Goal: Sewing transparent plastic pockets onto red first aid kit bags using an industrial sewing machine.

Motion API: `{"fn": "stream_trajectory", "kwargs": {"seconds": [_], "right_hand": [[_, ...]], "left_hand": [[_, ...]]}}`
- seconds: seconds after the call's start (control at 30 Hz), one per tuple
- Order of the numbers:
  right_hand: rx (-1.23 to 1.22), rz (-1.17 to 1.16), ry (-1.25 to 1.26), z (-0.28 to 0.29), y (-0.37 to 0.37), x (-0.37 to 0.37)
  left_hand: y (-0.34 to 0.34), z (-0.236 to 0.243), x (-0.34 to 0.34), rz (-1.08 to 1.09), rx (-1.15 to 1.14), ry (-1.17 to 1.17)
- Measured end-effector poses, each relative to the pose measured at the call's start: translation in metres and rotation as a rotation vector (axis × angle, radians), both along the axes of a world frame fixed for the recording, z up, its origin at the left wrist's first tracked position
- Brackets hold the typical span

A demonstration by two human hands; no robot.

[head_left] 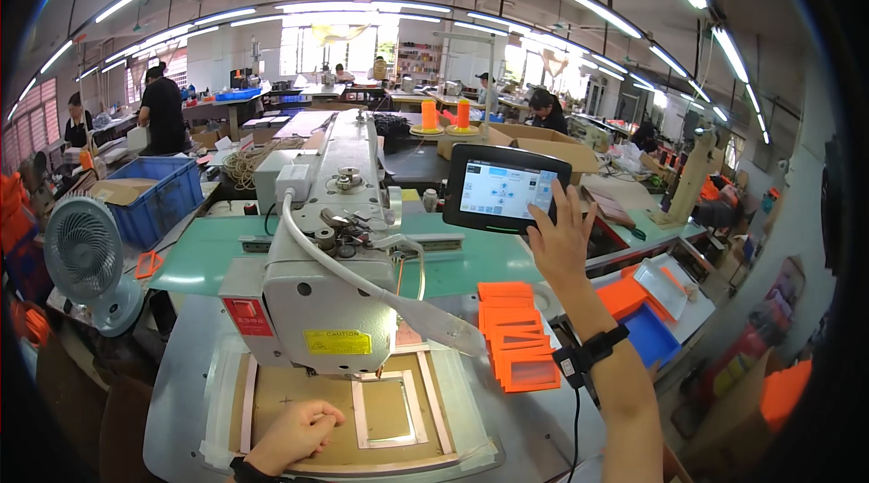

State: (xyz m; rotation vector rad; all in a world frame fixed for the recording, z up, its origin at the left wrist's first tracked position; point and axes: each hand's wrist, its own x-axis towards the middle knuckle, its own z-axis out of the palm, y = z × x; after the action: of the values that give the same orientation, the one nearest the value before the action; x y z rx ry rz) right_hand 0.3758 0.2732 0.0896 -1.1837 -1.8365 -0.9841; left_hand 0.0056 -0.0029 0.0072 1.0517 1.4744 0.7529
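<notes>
My right hand [563, 234] is raised at the right edge of a touchscreen panel [503, 188], fingers apart, with fingertips at the lit screen. A dark strap with a cable circles that wrist. Low in the picture, my left hand [294, 436] lies with curled fingers on a tan template board [294, 392], and nothing shows in it. The board has pale strips along its edges and a white-bordered rectangular window [391, 409]. Above it stands the head of a large grey sewing machine [317, 302]; its needle area is mostly hidden.
Orange rectangular frames [516, 338] lie stacked right of the machine, near a blue tray [644, 335]. Two orange thread cones [429, 114] stand behind it. At left are a fan [86, 248] and a blue crate [158, 198]. Several people work farther back.
</notes>
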Motion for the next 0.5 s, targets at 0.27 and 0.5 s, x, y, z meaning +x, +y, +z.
{"fn": "stream_trajectory", "kwargs": {"seconds": [0.27, 0.5], "right_hand": [[-0.018, -0.007, -0.044, 0.000, 0.003, 0.004], [0.001, 0.052, 0.038, 0.002, -0.020, -0.004]], "left_hand": [[0.001, -0.005, -0.001, 0.011, 0.011, -0.002], [-0.001, -0.009, -0.004, -0.025, 0.051, 0.000]]}}
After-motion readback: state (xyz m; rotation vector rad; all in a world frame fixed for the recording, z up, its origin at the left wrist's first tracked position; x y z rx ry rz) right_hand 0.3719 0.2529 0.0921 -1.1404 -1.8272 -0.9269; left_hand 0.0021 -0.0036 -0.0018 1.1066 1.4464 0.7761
